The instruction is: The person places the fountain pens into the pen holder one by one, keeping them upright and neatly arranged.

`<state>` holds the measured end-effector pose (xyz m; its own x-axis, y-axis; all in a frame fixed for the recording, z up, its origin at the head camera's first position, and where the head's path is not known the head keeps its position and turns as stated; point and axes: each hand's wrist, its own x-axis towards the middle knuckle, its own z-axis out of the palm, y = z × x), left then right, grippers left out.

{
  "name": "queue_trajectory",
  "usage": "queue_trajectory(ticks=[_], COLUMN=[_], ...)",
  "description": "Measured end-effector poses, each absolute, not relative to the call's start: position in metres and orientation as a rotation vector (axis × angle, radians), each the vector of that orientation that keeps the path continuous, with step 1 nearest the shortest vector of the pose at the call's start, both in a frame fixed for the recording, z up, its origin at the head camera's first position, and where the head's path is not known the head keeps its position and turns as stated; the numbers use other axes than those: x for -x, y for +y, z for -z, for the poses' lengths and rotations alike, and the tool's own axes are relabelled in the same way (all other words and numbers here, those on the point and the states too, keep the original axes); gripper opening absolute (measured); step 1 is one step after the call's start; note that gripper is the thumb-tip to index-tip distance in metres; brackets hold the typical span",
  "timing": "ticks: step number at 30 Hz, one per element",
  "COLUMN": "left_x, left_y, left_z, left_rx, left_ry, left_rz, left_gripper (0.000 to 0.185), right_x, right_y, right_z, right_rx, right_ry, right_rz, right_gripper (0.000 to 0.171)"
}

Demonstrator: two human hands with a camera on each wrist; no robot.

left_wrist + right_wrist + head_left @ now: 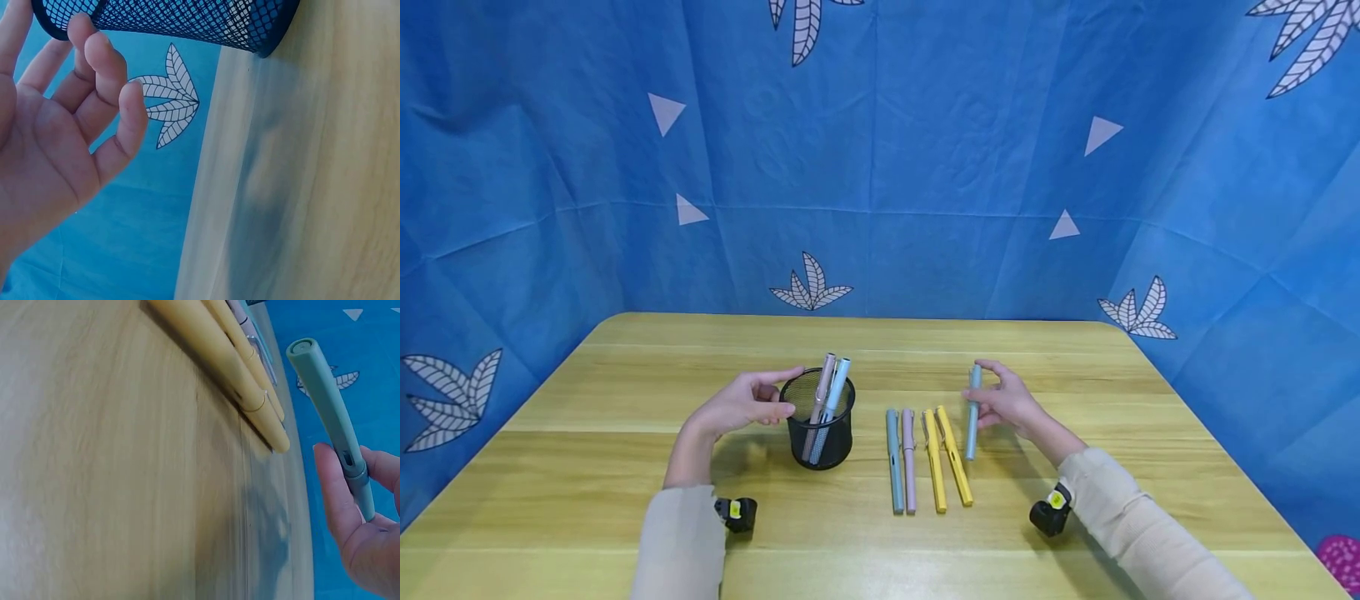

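My left hand holds the rim of a black mesh pen holder, thumb and index finger at its left side. The other left fingers are loosely bent beside the mesh wall in the left wrist view. A greyish-pink pen and a light blue pen lean inside the holder. At the right, my right hand pinches another pen, a blue-green one, by its upper part. It stands nearly upright, its lower end pointing down toward the table.
Between the hands, a teal pen, a lilac pen and two yellow pens, one left and one right, lie side by side on the wooden table. A blue patterned curtain hangs behind.
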<state>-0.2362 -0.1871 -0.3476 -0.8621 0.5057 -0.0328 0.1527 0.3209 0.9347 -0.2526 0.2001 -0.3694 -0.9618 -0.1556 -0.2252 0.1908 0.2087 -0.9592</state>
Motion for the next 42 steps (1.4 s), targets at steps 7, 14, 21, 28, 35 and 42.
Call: queue_trajectory(ticks=[7, 14, 21, 28, 35, 42], left_x=[0.235, 0.234, 0.236, 0.236, 0.237, 0.238], left_y=[-0.185, -0.186, -0.186, -0.186, -0.186, -0.187], left_z=[0.344, 0.345, 0.346, 0.346, 0.347, 0.347], left_rx=[-0.582, -0.592, -0.588, -0.611, -0.636, -0.666], left_ry=[2.279, 2.278, 2.309, 2.326, 2.33, 2.331], left_rz=[-1.554, -1.562, -1.541, -1.53, -1.538, -1.533], left_gripper=[0.06, 0.061, 0.058, 0.059, 0.061, 0.059], right_x=[0.252, 0.251, 0.25, 0.249, 0.25, 0.251], right_y=[0.195, 0.189, 0.184, 0.18, 0.175, 0.169], right_z=[0.367, 0.366, 0.366, 0.364, 0.359, 0.357], right_rx=[-0.025, -0.032, -0.001, 0.034, 0.057, 0.05], right_ry=[2.21, 2.177, 2.112, 2.098, 2.098, 2.077], right_rz=[1.864, 1.93, 1.985, 1.988, 1.981, 2.017], right_gripper=[0.067, 0.066, 0.064, 0.064, 0.063, 0.063])
